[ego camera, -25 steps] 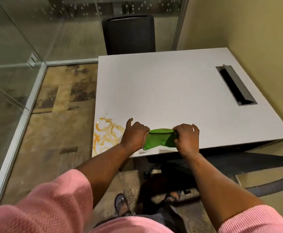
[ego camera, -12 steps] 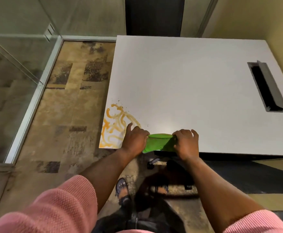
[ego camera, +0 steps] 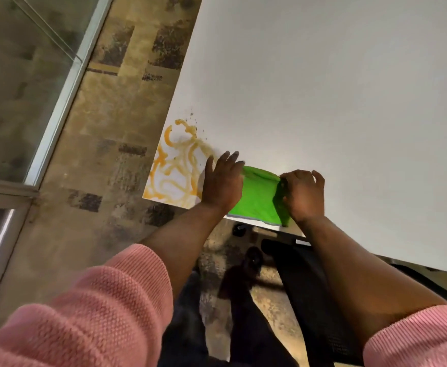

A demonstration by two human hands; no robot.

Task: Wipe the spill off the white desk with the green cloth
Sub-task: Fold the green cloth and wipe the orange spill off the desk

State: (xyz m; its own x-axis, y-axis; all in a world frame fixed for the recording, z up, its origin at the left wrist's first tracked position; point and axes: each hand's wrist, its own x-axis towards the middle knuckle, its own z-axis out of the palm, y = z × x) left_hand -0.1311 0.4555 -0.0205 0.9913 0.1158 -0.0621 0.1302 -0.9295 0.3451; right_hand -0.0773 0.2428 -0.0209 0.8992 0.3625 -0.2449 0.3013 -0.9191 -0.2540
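Note:
A green cloth (ego camera: 257, 200) lies flat on the white desk (ego camera: 336, 102) at its near edge. My left hand (ego camera: 222, 181) rests on the cloth's left side with the fingers stretched out. My right hand (ego camera: 303, 192) pinches the cloth's right edge, where the fabric is bunched. An orange spill (ego camera: 178, 165) in looping streaks covers the desk's near left corner, just left of my left hand. Dark specks dot its far end.
A black chair (ego camera: 304, 282) sits under the desk's near edge by my legs. Patterned floor (ego camera: 105, 154) runs left of the desk, bounded by a glass wall with a metal frame (ego camera: 58, 102).
The cloth has spread from a bunched strip into a wider flat patch. My left hand has loosened from a fist to a flat press. The camera has tilted down and closer.

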